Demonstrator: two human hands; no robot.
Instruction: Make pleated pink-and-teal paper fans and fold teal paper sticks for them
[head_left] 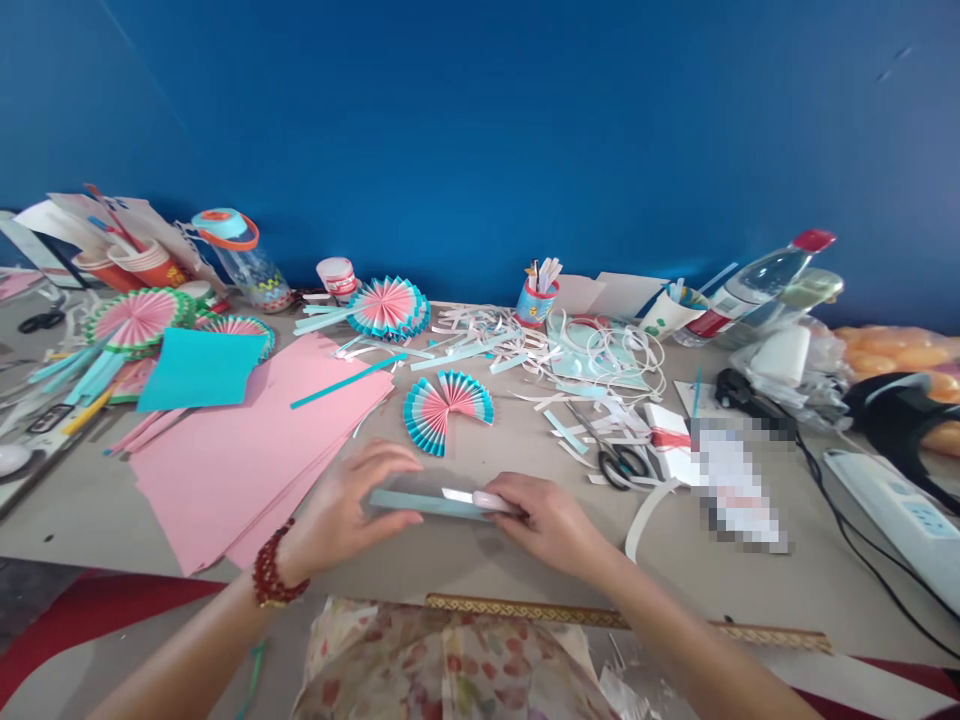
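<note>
A pale blue folded paper strip (431, 505) lies level between my hands, close to the table's front edge. My left hand (349, 505) has its thumb and fingers spread around the strip's left end. In my closed right hand (544, 515) is a small pink cutter knife (489, 501) with a bright, flat blade pointing left. The knife is over the strip's right end, which the right fingers partly hide; I cannot tell how firmly they hold the strip. Just beyond my hands lies a pleated pink-and-blue paper fan (448, 408), part of its circle open.
Pink sheets (247, 455) lie at left beneath a turquoise sheet (201, 368). Black scissors (622, 465) and paper scraps (487, 335) lie to the right and behind. A bottle (750, 285), power strip (892, 510) and cables stand farther right. A patterned wooden strip (525, 608) runs along the front edge.
</note>
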